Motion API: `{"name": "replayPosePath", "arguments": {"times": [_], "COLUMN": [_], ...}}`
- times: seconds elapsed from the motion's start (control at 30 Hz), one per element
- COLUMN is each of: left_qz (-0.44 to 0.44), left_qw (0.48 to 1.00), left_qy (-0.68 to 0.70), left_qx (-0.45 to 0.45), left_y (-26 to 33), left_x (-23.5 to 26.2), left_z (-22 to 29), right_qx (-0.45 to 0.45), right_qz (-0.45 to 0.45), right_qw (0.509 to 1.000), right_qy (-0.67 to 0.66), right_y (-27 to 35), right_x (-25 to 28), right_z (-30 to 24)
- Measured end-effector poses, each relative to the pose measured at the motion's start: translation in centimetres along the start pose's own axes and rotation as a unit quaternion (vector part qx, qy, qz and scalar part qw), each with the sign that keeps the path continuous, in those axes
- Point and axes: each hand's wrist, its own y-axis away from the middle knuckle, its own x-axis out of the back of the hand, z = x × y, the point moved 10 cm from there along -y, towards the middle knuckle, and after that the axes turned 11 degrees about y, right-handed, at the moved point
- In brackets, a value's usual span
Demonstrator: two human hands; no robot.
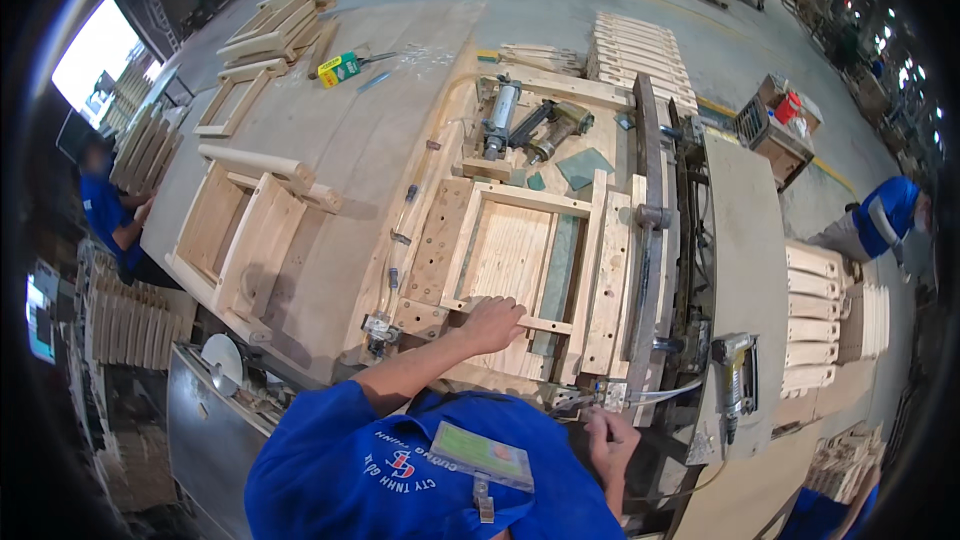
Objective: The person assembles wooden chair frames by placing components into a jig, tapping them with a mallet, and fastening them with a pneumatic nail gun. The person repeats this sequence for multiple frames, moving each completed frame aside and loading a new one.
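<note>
A light wooden frame [468, 245] lies in a clamping jig in front of me, with a wide pale panel [510, 245] inside it. My left hand [493, 325] rests over the frame's near rail, its fingers curled round the wood. Lower right, my right hand [610, 438] is closed at the jig's front edge, beside a small metal valve [610, 397] with hoses. What its fingertips hold, if anything, is hidden. A long wooden rail [585, 280] runs along the frame's right side, next to a drilled wooden block [609, 290].
Two air nailers [560, 130] [737, 375] lie beyond the frame and on the right-hand board. An assembled wooden piece [245, 230] and a green-yellow bottle [338, 70] stand on the left table. A steel bar [648, 170] borders the jig. Co-workers [105, 205] [890, 210] are at both sides.
</note>
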Motion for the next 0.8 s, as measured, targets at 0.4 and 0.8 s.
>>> {"name": "replayPosePath", "arguments": {"times": [0.4,0.8], "left_qz": [-0.067,0.041], "left_qw": [0.997,0.99], "left_qy": [-0.005,0.1], "left_qx": [0.025,-0.085], "left_y": [-2.0,-0.7], "left_x": [-0.2,15.7], "left_z": [-0.8,8.2], "right_qx": [0.046,0.025], "right_qz": [0.018,0.121], "right_qw": [0.994,0.992], "right_qy": [0.1,-0.03], "right_y": [-4.1,-11.7], "right_x": [2.0,8.4], "right_z": [-2.8,-5.1]}}
